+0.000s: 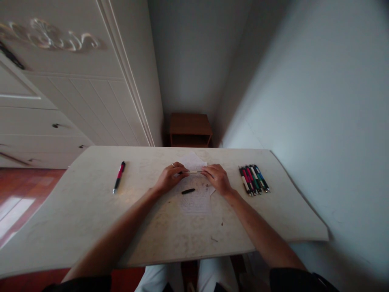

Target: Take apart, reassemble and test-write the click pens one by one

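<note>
from across the table [146,239] i saw the left hand [171,177] and right hand [217,178] pinching opposite ends of a slim rod [195,172], a dark barrel [188,191] lying nearby.

Your left hand [170,177] and right hand [218,177] face each other, both pinching.
Your left forearm [127,227] slants from near left toward the far middle, thumb and fingers bent rightward; your right forearm [258,229] mirrors it from near right, fingers pointing left. A small gap parts your two sets of fingertips, backs of the hands turned upward. Your legs [162,279] show at the near edge.
</note>
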Demonstrator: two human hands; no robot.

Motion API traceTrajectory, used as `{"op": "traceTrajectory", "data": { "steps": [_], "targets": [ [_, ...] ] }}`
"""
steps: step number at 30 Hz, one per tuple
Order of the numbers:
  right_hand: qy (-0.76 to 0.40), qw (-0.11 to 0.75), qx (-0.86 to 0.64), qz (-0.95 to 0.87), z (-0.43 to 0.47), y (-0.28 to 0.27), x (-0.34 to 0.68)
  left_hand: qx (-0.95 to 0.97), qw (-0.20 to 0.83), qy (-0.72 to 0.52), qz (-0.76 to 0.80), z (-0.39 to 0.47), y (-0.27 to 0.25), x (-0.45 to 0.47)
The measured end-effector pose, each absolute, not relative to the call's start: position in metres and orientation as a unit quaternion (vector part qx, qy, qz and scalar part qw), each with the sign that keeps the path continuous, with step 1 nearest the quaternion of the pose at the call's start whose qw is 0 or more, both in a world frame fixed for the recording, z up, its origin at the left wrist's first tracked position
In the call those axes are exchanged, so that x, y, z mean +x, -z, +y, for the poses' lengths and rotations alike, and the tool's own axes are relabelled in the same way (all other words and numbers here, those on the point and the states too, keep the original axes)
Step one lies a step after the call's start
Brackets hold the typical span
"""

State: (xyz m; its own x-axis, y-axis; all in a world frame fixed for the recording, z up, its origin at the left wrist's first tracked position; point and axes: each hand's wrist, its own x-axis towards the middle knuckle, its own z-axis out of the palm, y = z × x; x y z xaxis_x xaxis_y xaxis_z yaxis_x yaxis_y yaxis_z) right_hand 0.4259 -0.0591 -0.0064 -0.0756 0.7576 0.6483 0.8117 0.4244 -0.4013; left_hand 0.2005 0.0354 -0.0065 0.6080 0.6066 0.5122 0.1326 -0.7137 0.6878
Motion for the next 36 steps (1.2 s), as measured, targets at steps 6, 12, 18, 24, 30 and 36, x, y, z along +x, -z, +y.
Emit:
{"op": "traceTrajectory", "data": {
  "steps": [6,12,18,24,30,36],
  "targets": [
    [0.062,0.415,-0.546,-0.725,-0.0579,0.0086,0.4278,0.852,0.276,-0.407,0.182,0.0359,0.0113,0.1997],
    [0.053,0.439,-0.536,-0.72,-0.0604,0.0048,0.424,0.851,0.258,-0.416,0.19,0.0336,0.0071,0.2012],
    [0.053,0.45,-0.535,-0.714,-0.0611,0.0045,0.4206,0.86,0.245,-0.407,0.186,0.0314,0.0073,0.202],
    [0.046,0.459,-0.54,-0.704,-0.0608,0.004,0.4211,0.864,0.252,-0.398,0.179,0.0308,0.0073,0.2017],
    [0.029,0.455,-0.537,-0.71,-0.0609,0.0055,0.4227,0.878,0.255,-0.357,0.192,0.0301,0.0089,0.201],
    [0.029,0.442,-0.532,-0.721,-0.0595,0.0069,0.4229,0.871,0.253,-0.364,0.214,0.0299,0.0098,0.2024]
  ]
}}
